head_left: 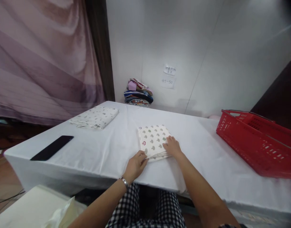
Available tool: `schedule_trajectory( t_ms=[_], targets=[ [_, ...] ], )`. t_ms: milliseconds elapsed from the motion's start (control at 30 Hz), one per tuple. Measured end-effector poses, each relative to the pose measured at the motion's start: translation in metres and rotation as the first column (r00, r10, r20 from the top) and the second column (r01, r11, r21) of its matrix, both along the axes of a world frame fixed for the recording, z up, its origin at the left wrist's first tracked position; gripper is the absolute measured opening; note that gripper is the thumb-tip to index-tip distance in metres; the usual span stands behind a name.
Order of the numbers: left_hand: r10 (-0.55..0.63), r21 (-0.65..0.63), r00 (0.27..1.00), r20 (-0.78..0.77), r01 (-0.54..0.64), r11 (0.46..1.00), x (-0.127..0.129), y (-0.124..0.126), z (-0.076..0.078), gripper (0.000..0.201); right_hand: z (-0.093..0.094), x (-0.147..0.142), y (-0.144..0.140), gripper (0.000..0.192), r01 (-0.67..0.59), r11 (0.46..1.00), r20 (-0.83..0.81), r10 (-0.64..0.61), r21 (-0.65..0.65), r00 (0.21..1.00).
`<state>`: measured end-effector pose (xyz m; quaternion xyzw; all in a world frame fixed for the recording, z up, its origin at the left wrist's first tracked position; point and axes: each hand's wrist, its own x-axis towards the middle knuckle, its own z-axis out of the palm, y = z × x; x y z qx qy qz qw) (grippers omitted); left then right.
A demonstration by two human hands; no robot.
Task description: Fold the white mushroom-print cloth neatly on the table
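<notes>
A folded white cloth with small grey and red prints (153,139) lies on the white table (107,148) in front of me. My left hand (136,164) rests at its near left corner, fingertips touching the folded edge. My right hand (172,147) lies flat on the cloth's near right corner, pressing it down. Neither hand lifts the cloth.
A second folded printed cloth (94,117) lies at the far left of the table. A black phone (52,147) sits near the left edge. A red plastic basket (259,142) stands at the right. A pile of coloured fabrics (138,92) leans against the wall.
</notes>
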<state>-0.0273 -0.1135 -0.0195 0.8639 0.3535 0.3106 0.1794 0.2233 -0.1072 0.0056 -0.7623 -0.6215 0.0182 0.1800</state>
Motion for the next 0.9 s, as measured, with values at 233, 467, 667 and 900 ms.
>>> schedule_trajectory(
  t_ms=[233,467,667,900],
  targets=[
    [0.072,-0.187,0.991,0.112,-0.050,0.981,0.007,0.007,0.009,0.036,-0.021,0.011,0.004,0.052,0.059,0.977,0.028,-0.054,-0.203,0.998],
    [0.407,-0.381,0.912,0.049,-0.359,0.852,0.024,0.025,0.010,0.022,-0.022,0.039,0.013,0.039,-0.011,0.995,-0.203,-0.010,-0.101,0.979],
    [0.431,-0.457,0.902,-0.004,-0.385,0.802,0.025,0.030,0.012,0.046,-0.028,0.049,0.002,0.042,0.077,0.997,-0.356,-0.066,0.016,0.932],
    [0.411,-0.634,0.911,0.002,-0.317,0.706,0.002,0.059,0.014,0.049,-0.036,0.014,-0.026,0.040,0.095,0.995,-0.397,-0.080,0.018,0.914]
  ],
)
